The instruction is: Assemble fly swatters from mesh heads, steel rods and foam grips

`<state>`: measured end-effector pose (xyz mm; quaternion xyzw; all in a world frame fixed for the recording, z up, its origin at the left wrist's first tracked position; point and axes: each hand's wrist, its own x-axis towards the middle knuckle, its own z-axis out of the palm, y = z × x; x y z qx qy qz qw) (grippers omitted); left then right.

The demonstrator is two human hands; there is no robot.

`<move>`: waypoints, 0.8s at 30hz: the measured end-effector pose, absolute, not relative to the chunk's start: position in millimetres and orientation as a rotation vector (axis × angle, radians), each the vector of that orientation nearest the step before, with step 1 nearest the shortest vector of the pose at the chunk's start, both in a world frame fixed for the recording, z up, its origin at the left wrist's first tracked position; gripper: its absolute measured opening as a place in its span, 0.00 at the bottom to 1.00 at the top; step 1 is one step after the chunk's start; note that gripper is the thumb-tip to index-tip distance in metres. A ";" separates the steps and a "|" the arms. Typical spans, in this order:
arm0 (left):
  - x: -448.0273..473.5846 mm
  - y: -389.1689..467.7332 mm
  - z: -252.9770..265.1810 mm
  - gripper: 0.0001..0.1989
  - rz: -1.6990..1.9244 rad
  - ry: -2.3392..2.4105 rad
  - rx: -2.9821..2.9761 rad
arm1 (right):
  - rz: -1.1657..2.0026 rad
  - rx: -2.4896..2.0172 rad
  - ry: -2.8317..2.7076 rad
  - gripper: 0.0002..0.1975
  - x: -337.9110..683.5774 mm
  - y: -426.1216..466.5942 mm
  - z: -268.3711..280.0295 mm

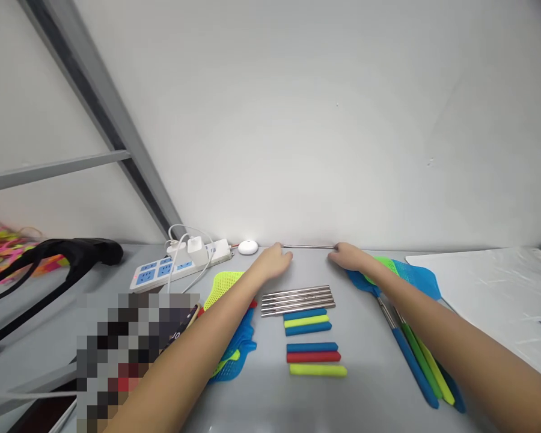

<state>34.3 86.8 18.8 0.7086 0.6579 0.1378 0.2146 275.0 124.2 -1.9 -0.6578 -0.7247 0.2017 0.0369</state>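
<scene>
A thin metal rod (309, 246) stretches level between my two hands, close to the wall. My left hand (273, 261) is closed on its left end, and my right hand (350, 257) closes on the right end. Below it, several metal rods (297, 299) lie side by side on the grey table. Nearer to me rest blue, red and yellow handles (313, 356) in two groups. Under my left arm are loose fly swatter heads (223, 285), partly hidden. Beside my right arm lies a pile of fly swatters (415, 355) with rods and coloured handles attached, partly covered by the arm.
A white power strip (153, 275) with plugged chargers and cables lies at the back left, beside a round white device (247, 247). A black strap-like object (72, 252) and a metal frame (130, 156) stand left. Clear plastic sheeting (500, 300) covers the right side.
</scene>
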 end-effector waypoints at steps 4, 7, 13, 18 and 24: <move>38.3 115.9 10.0 0.18 0.290 1.835 1.950 | 0.796 -1.957 -2.125 0.17 282.2 124.4 0.6; 41.6 124.2 4.8 0.15 0.260 1.858 1.963 | 0.915 -1.924 -2.038 0.17 288.3 127.8 -1.8; 44.3 126.1 -1.6 0.18 0.289 1.865 1.998 | 1.067 -1.868 -1.861 0.16 286.4 130.8 -6.7; 40.1 117.5 11.9 0.22 0.402 1.857 1.977 | 1.201 -1.759 -1.653 0.21 275.9 112.2 7.5; 36.3 59.4 45.7 0.31 0.678 1.901 1.994 | 1.525 -1.410 -1.431 0.13 268.5 59.3 40.7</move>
